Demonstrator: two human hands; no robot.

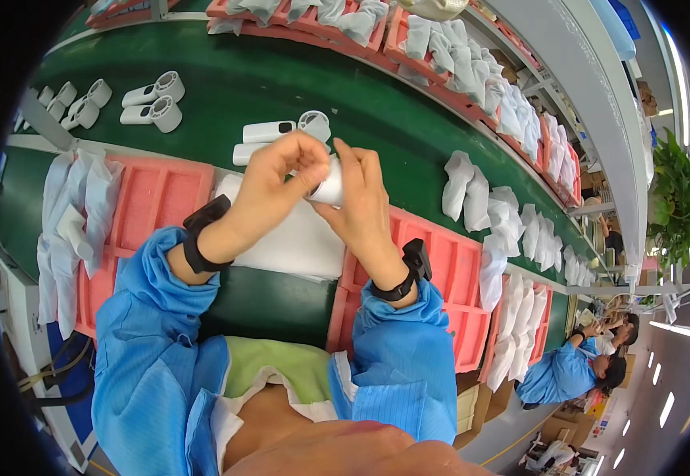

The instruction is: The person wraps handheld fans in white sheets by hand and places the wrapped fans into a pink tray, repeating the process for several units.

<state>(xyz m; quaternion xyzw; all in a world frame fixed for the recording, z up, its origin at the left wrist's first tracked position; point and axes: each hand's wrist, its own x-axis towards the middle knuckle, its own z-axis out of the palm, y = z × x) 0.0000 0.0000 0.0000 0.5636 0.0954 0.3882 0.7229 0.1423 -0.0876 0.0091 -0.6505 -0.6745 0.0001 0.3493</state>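
The right hand (359,198) is at the centre of the frame, its thumb and fingers clamped around a white part (330,189). The left hand (285,170) meets the part's left end, thumb and forefinger close together; whether they pinch it or something thin cannot be told. The part is held at mid-frame, above the upper edge of a stack of white sheets (285,238). A black band circles each wrist.

Just beyond the hands, 2 white units (267,132) lie on a green belt (226,71), partly hidden by the left hand. Another 2 units (152,114) lie together at the upper left, with more at the far left.

A pink tray (157,190) sits left of centre, white wrapped pieces (57,238) across its left side. Another pink tray (460,278) is right of centre. Wrapped pieces also line the belt toward the right, and filled pink trays run along the top. A person in blue (567,374) is at the lower right.
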